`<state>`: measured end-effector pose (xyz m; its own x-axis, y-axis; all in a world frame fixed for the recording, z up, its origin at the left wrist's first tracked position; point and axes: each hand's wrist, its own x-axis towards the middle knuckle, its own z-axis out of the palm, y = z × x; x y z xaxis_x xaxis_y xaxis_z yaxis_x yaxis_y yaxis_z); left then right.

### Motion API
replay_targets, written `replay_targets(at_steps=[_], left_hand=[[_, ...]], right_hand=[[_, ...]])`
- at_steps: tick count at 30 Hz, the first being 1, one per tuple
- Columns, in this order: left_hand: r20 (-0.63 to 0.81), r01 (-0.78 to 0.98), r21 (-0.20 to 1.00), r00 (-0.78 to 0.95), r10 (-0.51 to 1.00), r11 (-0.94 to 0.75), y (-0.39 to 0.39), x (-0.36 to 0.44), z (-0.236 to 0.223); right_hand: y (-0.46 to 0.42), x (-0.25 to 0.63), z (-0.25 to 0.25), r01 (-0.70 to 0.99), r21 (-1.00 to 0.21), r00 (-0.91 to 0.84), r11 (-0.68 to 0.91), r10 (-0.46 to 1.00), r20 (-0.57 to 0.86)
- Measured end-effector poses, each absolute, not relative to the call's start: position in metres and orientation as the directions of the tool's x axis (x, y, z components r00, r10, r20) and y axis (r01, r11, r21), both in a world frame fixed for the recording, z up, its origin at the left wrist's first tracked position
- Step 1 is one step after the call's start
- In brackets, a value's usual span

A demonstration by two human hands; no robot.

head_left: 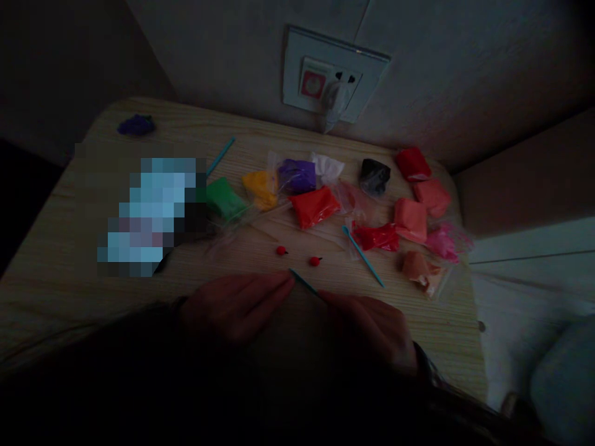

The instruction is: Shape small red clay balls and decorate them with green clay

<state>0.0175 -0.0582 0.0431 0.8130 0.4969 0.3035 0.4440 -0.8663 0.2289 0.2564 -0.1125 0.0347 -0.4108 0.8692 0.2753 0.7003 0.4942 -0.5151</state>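
My right hand (372,322) grips a thin teal clay modelling tool (307,284), which slants up and left toward my other hand. The fingers of my left hand (239,303) are pressed together at the tool's far tip; anything pinched between them is hidden in the dim light. Just beyond my fingertips lie two small red balls on the wooden table, a left one (281,250) and a right one (315,261), each with a short dark stem. A second teal modelling tool (365,257) rests to the right of them.
Bagged clay lies behind: green (226,198), yellow (261,189), purple (297,175), red (315,206), black (375,176). Pink blocks (409,218) sit at the right. A blurred-out bright screen (153,210) stands left. A purple lump (136,125) is at the back-left corner, a wall socket (334,74) behind.
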Motion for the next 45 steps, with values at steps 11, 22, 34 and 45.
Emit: replay_targets(at_steps=[11,22,34,45], left_hand=[[0.326,0.349,0.223,0.853,0.407,-0.910,-0.052,0.022,0.050],[0.435,0.329,0.193,0.816,0.381,-0.925,-0.053,0.022,0.039],[0.301,0.326,0.165,0.882,0.362,-0.931,-0.052,0.023,0.050],[0.266,0.337,0.154,0.891,0.368,-0.929,-0.056,0.022,0.053]], right_hand=[[-0.113,0.255,0.034,0.698,-0.520,-0.403,0.491,0.871,0.281],[-0.110,0.259,0.035,0.714,-0.484,-0.423,0.507,0.862,0.279],[-0.104,0.267,0.040,0.665,-0.461,-0.528,0.587,0.807,0.266],[-0.105,0.267,0.038,0.659,-0.526,-0.503,0.539,0.835,0.225]])
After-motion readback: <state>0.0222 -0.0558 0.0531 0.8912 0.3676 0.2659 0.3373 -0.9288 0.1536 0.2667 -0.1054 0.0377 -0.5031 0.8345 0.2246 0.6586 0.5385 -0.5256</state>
